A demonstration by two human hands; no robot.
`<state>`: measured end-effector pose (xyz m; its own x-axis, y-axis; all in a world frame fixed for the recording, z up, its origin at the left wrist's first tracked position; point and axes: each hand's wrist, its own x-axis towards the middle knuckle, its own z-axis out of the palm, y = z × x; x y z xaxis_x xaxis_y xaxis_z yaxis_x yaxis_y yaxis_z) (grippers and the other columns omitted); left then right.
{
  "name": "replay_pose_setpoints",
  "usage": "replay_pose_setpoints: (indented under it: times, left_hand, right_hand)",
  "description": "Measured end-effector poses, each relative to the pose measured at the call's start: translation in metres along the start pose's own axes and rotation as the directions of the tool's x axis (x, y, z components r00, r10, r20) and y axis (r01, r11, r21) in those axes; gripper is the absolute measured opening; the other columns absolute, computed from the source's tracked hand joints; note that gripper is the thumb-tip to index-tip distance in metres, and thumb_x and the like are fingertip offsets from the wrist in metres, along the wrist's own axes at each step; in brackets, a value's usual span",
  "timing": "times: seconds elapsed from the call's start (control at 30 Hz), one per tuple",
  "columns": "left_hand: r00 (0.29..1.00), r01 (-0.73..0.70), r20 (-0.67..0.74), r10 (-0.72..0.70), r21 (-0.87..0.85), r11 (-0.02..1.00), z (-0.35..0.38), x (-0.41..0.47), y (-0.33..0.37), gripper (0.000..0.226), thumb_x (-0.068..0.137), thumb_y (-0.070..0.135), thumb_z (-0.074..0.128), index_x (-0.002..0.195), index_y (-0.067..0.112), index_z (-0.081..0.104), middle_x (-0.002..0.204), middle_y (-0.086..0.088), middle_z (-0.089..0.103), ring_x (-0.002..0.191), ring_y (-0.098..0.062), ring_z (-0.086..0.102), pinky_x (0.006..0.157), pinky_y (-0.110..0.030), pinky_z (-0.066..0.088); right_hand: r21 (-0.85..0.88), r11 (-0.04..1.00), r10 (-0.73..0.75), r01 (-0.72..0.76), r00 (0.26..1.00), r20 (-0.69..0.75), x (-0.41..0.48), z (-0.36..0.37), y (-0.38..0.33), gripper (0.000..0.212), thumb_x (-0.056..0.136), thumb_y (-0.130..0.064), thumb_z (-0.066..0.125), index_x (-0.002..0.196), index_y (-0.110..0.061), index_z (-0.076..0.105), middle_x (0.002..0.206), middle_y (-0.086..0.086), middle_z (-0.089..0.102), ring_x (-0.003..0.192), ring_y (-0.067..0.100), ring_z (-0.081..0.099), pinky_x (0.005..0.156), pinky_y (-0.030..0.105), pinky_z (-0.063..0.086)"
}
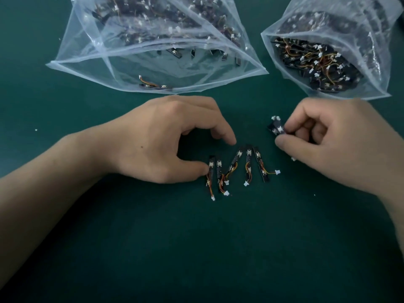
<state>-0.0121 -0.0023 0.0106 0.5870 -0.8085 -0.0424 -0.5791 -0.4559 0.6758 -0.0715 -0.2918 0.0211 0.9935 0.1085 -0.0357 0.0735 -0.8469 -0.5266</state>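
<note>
Head camera. The left hand (166, 138) comes in from the left, forearm low over the green table (196, 248), knuckles arched. Its grip is spread wide. The thumb tip presses against the leftmost strip (211, 169) and the index fingertip is down near the top of the row of strips (248, 165), with nothing pinched between them.

Over on the right, the right hand (334, 145) has its fingers curled in tight. Its grip pinches a small black strip (276, 127) between thumb and index fingertip, just above and right of the row. I cannot tell whether it is off the table. That strip is dark, narrow and slightly blurred, with white bits at its upper end.

The row has five strips side by side, some tilted, each with a pale button and orange-red wires ending in white plugs.

Beyond the hands lie a left bag (153, 68) and a right bag (376, 40), both clear and both holding more strips.
</note>
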Motion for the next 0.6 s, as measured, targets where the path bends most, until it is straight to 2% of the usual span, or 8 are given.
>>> replay_pose_setpoints:
  times: [0.1,0.2,0.3,0.37,0.47,0.5,0.6]
  left_hand:
    - [1.000,-0.008,-0.012,0.008,0.050,0.999,0.001,0.000,0.002,0.050,0.077,0.032,0.077,0.126,0.037,0.069,0.115,0.017,0.061,0.105,-0.005,0.060,0.085,-0.019,0.042]
    - [1.000,-0.023,-0.008,0.024,0.104,0.994,0.001,-0.001,0.005,0.056,0.075,0.036,0.076,0.131,0.037,0.066,0.116,0.018,0.059,0.108,-0.006,0.060,0.091,-0.027,0.047]
    - [1.000,-0.027,-0.007,0.028,0.126,0.992,0.002,-0.001,0.007,0.061,0.075,0.042,0.077,0.135,0.037,0.064,0.116,0.017,0.059,0.108,-0.008,0.060,0.095,-0.035,0.048]
    - [0.999,-0.017,-0.029,0.022,0.154,0.988,0.004,-0.001,0.008,0.066,0.076,0.047,0.077,0.139,0.037,0.061,0.114,0.017,0.058,0.106,-0.006,0.059,0.095,-0.036,0.048]
    - [0.997,0.022,-0.081,-0.009,0.165,0.986,0.007,0.000,0.009,0.085,0.076,0.053,0.075,0.154,0.035,0.046,0.110,0.020,0.055,0.099,0.000,0.054,0.093,-0.025,0.044]
    - [0.996,0.026,-0.091,-0.011,0.173,0.985,0.008,0.000,0.009,0.087,0.077,0.053,0.075,0.156,0.034,0.044,0.109,0.020,0.055,0.098,-0.001,0.054,0.093,-0.026,0.043]
    - [0.995,0.011,-0.104,0.014,0.232,0.973,0.013,0.001,0.009,0.074,0.080,0.054,0.072,0.149,0.034,0.055,0.108,0.019,0.055,0.098,-0.005,0.055,0.093,-0.030,0.044]
  right_hand:
    - [-0.032,0.997,-0.071,0.074,0.995,0.076,-0.005,0.001,-0.007,0.016,0.077,-0.044,0.076,0.079,-0.034,0.063,0.071,-0.016,0.065,0.063,0.008,0.061,0.054,0.020,0.044]
    - [-0.080,0.984,-0.148,0.157,0.982,0.114,-0.009,0.005,-0.014,0.015,0.082,-0.048,0.070,0.084,-0.037,0.059,0.064,-0.012,0.061,0.065,0.006,0.060,0.051,0.030,0.041]
    - [-0.072,0.978,-0.189,0.198,0.975,0.113,-0.013,0.014,-0.022,0.017,0.084,-0.051,0.065,0.095,-0.039,0.061,0.072,-0.013,0.058,0.068,0.010,0.057,0.053,0.034,0.044]
    - [-0.071,0.975,-0.203,0.212,0.972,0.116,-0.013,0.019,-0.027,0.020,0.084,-0.051,0.064,0.101,-0.038,0.063,0.076,-0.014,0.056,0.067,0.010,0.054,0.054,0.036,0.045]
    - [-0.057,0.979,-0.190,0.197,0.974,0.120,-0.014,0.021,-0.033,0.024,0.089,-0.054,0.061,0.106,-0.038,0.064,0.079,-0.016,0.055,0.067,0.009,0.052,0.055,0.035,0.044]
    - [-0.053,0.982,-0.173,0.179,0.980,0.103,-0.014,0.021,-0.035,0.026,0.092,-0.056,0.057,0.109,-0.038,0.064,0.078,-0.016,0.056,0.067,0.009,0.053,0.055,0.035,0.043]
    - [-0.138,0.986,-0.092,0.089,0.996,-0.018,-0.017,0.018,-0.043,0.046,0.100,-0.069,0.032,0.115,-0.033,0.057,0.066,-0.014,0.058,0.059,0.005,0.056,0.054,0.033,0.044]
